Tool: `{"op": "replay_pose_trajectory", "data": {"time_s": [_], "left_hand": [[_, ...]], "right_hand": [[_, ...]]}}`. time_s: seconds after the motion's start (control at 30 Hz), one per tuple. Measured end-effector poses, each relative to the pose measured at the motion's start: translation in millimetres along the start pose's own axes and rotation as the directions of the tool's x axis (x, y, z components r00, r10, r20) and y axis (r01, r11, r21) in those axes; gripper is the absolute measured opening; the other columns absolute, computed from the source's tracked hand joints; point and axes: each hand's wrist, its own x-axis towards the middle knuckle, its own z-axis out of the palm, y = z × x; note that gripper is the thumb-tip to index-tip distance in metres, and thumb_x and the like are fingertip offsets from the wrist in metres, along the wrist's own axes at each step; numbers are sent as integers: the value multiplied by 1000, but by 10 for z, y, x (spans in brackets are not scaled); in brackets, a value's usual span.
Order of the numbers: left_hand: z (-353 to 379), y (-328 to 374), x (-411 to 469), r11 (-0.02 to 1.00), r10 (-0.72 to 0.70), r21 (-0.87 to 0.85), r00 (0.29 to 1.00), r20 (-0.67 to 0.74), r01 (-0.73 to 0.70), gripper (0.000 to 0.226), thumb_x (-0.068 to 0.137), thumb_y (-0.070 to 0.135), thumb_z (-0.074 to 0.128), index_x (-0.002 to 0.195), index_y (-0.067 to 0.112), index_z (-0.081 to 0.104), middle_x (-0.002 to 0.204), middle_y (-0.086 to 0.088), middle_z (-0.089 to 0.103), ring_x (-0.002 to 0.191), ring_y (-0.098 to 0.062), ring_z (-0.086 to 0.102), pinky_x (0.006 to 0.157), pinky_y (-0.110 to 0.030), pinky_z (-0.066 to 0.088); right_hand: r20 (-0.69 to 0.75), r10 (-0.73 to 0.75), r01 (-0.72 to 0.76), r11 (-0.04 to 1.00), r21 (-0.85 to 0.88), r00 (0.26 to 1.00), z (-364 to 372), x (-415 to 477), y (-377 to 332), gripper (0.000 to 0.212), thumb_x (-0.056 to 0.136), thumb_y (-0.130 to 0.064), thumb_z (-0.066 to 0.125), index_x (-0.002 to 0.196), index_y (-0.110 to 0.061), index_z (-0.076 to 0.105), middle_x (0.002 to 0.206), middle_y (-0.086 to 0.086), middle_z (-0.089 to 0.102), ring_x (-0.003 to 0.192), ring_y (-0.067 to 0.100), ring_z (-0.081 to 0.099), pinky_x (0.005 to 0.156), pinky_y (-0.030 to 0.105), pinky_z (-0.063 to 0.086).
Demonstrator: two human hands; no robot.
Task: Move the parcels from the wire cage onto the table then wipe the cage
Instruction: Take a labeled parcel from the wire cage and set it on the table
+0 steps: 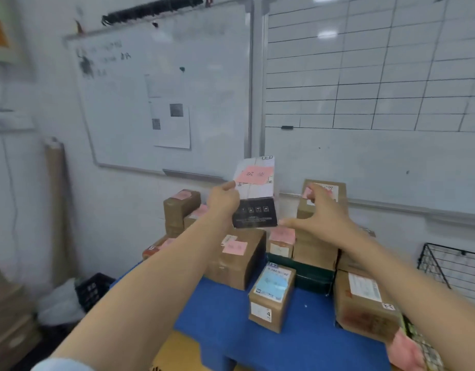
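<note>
My left hand [222, 200] grips a white and black box with a pink note [255, 192] by its left edge, held up above the parcels on the blue table [225, 314]. My right hand [320, 215] is spread open just right of the box, thumb tip close to its lower right corner, fingers apart, holding nothing. Several brown cardboard parcels stand on the table, among them a large one with a pink note [237, 259], a small one with a blue label [272, 295] and one at the right [364, 303]. A wire cage's edge [450, 266] shows at the far right.
Two whiteboards [166, 84] hang on the wall behind the table. A dark green box [314, 274] lies among the parcels. On the floor at left are a black crate [93, 290], a white bag [61, 303] and cardboard boxes [9, 322]. A cardboard roll [57, 204] leans in the corner.
</note>
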Motion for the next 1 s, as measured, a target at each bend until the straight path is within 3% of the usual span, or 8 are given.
{"op": "replay_pose_trajectory", "data": {"time_s": [0.1,0.23,0.4,0.5,0.63,0.73,0.87,1.0], "left_hand": [[-148,-63,185,999,1,45,998,-56,2,37,96,9,46,131,16,54,104,-5,59,76,-16,60,62,-29,54],[-235,-220,454,991,12,137,995,-101,2,40,96,10,42,134,17,53,129,-10,56,92,-21,59,54,-23,49],[-208,-489,825,977,-9,212,996,-92,29,41,98,7,40,136,17,51,124,-8,58,76,-18,55,75,-35,55],[-206,-693,1082,966,2,259,1000,-19,3,44,96,4,38,135,18,51,119,-13,61,71,-20,57,63,-31,50],[-268,-924,1369,903,43,423,995,94,-79,39,99,10,38,136,16,50,140,-6,50,118,-23,53,88,-25,42],[-355,-1112,1567,872,33,479,988,150,-102,38,100,15,38,137,17,49,140,-8,49,123,-24,50,96,-29,40],[-445,-1336,1778,870,-11,482,975,222,-100,38,100,18,43,138,17,48,138,-8,51,116,-21,55,82,-21,44],[-512,-1495,1961,860,-43,502,968,248,-91,39,100,19,45,139,18,47,138,-7,51,117,-19,54,71,-10,37]], "right_hand": [[26,1,-2,999,46,1000,284,207,-136,115,62,-54,83,150,-19,17,154,3,30,136,22,36,104,40,39],[105,-35,27,997,79,994,639,499,-244,94,72,-37,82,146,-17,26,146,3,40,129,19,42,88,24,36],[140,-85,65,988,139,987,1165,818,-249,84,72,-28,83,141,-21,35,140,-3,45,126,15,45,92,21,34],[125,-33,18,993,116,992,1504,1032,-136,82,66,-32,83,136,-23,42,130,-8,54,116,11,54,87,21,45],[78,83,-86,996,30,993,1874,1276,29,66,73,-29,79,131,-20,48,126,-6,58,111,15,58,88,29,50],[98,195,-194,981,-18,976,2135,1311,43,70,82,-30,74,141,-14,41,135,6,50,122,22,50,99,30,41],[110,282,-277,959,-65,953,2433,1366,162,72,86,-32,69,146,-16,33,140,7,45,125,21,46,103,31,37],[129,297,-286,953,-95,946,2645,1445,209,70,89,-33,66,147,-16,31,138,8,45,124,21,46,103,31,39]]}}
